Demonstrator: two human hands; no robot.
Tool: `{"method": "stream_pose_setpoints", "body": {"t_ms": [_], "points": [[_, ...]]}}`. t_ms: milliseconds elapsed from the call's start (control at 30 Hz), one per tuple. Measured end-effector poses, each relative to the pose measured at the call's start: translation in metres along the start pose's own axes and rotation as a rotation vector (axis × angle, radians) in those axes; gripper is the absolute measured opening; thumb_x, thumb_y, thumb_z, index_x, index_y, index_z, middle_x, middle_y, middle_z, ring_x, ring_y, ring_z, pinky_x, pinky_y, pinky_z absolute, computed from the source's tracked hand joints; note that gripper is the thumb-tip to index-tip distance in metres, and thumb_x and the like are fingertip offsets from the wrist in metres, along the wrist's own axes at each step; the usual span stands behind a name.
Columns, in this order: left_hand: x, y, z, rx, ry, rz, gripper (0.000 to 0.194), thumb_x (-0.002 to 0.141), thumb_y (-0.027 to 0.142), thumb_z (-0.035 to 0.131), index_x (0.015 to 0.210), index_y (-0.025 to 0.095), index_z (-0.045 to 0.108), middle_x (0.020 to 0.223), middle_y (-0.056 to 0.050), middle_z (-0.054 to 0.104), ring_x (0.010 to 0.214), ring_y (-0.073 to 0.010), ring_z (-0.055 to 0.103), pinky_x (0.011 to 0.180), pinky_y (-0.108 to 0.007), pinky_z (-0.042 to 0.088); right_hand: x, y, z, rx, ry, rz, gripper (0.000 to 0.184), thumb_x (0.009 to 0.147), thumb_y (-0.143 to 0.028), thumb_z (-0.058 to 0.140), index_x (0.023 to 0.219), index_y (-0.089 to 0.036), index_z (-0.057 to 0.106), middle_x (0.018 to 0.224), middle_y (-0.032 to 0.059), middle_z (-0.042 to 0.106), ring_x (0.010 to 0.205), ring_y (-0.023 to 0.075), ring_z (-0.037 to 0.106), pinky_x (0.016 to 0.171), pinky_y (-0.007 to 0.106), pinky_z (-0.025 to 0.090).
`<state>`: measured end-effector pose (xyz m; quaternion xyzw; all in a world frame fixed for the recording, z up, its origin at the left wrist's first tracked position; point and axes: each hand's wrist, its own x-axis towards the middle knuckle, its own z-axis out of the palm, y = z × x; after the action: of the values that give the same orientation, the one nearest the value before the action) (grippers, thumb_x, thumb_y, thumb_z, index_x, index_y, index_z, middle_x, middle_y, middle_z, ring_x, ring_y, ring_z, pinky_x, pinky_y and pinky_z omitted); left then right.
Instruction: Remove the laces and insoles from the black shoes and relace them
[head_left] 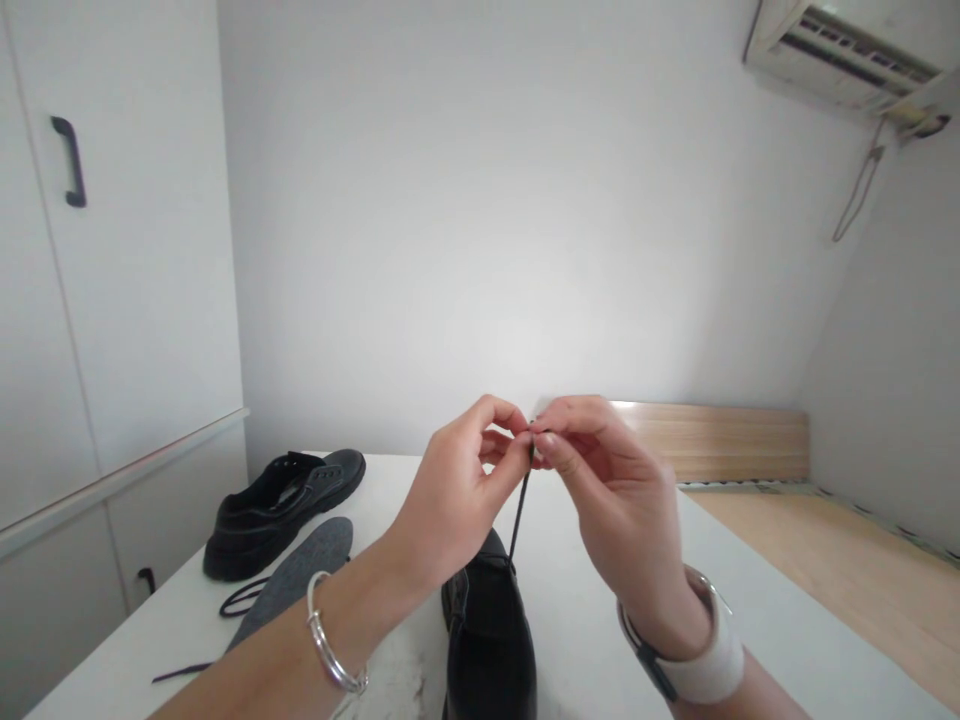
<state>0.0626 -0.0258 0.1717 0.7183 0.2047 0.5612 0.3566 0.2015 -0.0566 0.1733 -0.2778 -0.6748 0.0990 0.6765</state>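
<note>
A black leather shoe [489, 630] stands on the white table [585, 600] right in front of me. Its black shoelace [518, 520] runs taut from the shoe up to my fingers. My left hand [457, 495] and my right hand [607, 490] are raised above the shoe, fingertips meeting, both pinching the top end of the lace. A silver bangle circles my left wrist and a white watch my right wrist.
A second black shoe [281, 510] lies at the table's left, with a grey insole [300, 575] and a loose black lace [240, 600] beside it. White cupboards [112, 300] stand at left, a wooden bed frame [735, 440] at right, an air conditioner [847, 50] above.
</note>
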Motion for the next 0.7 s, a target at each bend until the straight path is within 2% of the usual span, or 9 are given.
{"method": "stream_pose_setpoints", "body": {"t_ms": [100, 167, 267, 367, 433, 567, 700], "points": [[0.000, 0.001, 0.003, -0.265, -0.077, -0.113, 0.016, 0.091, 0.033, 0.063, 0.092, 0.018, 0.055, 0.072, 0.002, 0.067, 0.068, -0.0149, 0.069, 0.071, -0.029, 0.055, 0.003, 0.000, 0.004, -0.074, 0.017, -0.055, 0.012, 0.089, -0.016, 0.065, 0.087, -0.025, 0.072, 0.098, 0.0038, 0.060, 0.092, 0.0203, 0.059, 0.075, 0.035, 0.050], [-0.001, 0.001, 0.003, -0.359, -0.088, -0.151, 0.015, 0.092, 0.031, 0.061, 0.090, 0.018, 0.055, 0.070, 0.002, 0.066, 0.067, -0.0131, 0.066, 0.072, -0.028, 0.053, 0.005, 0.004, 0.005, -0.072, 0.051, -0.041, 0.010, 0.089, -0.017, 0.066, 0.085, -0.025, 0.071, 0.095, 0.0028, 0.060, 0.093, 0.0199, 0.059, 0.077, 0.034, 0.049], [-0.003, -0.001, -0.001, -0.327, -0.082, -0.128, 0.012, 0.093, 0.027, 0.059, 0.088, 0.016, 0.058, 0.067, 0.003, 0.062, 0.068, -0.0108, 0.060, 0.071, -0.025, 0.049, 0.003, 0.016, 0.004, 0.055, 0.001, 0.084, 0.004, 0.091, -0.025, 0.066, 0.089, -0.024, 0.070, 0.088, 0.0008, 0.064, 0.085, 0.0175, 0.061, 0.074, 0.032, 0.051], [-0.003, -0.002, -0.005, -0.261, -0.039, -0.095, 0.008, 0.091, 0.023, 0.061, 0.087, 0.016, 0.061, 0.068, 0.004, 0.061, 0.067, -0.0103, 0.058, 0.069, -0.024, 0.049, -0.007, 0.027, 0.005, 0.167, -0.073, 0.223, 0.021, 0.094, -0.039, 0.063, 0.109, -0.025, 0.069, 0.093, 0.0014, 0.070, 0.086, 0.0169, 0.065, 0.078, 0.032, 0.054], [-0.003, -0.002, -0.006, -0.238, -0.008, -0.093, 0.006, 0.088, 0.021, 0.065, 0.086, 0.016, 0.063, 0.069, 0.003, 0.062, 0.066, -0.0107, 0.059, 0.067, -0.024, 0.050, -0.013, 0.031, 0.004, 0.221, -0.135, 0.278, 0.030, 0.093, -0.044, 0.065, 0.115, -0.025, 0.069, 0.095, 0.0021, 0.073, 0.089, 0.0178, 0.066, 0.083, 0.034, 0.054], [-0.004, -0.003, -0.009, -0.184, 0.003, -0.096, 0.003, 0.084, 0.019, 0.067, 0.084, 0.017, 0.067, 0.068, 0.003, 0.066, 0.065, -0.0118, 0.062, 0.066, -0.024, 0.052, -0.018, 0.031, 0.001, 0.276, -0.193, 0.370, 0.025, 0.085, -0.041, 0.075, 0.101, -0.022, 0.072, 0.085, 0.0021, 0.074, 0.080, 0.0186, 0.066, 0.076, 0.034, 0.055], [-0.008, -0.011, -0.022, -0.153, -0.048, -0.118, 0.007, 0.082, 0.021, 0.071, 0.089, 0.019, 0.069, 0.075, 0.002, 0.070, 0.073, -0.0127, 0.066, 0.071, -0.023, 0.052, -0.017, 0.031, -0.007, 0.268, -0.191, 0.452, 0.020, 0.083, -0.039, 0.077, 0.086, -0.021, 0.070, 0.078, -0.0004, 0.066, 0.073, 0.0154, 0.058, 0.069, 0.029, 0.048]]}}
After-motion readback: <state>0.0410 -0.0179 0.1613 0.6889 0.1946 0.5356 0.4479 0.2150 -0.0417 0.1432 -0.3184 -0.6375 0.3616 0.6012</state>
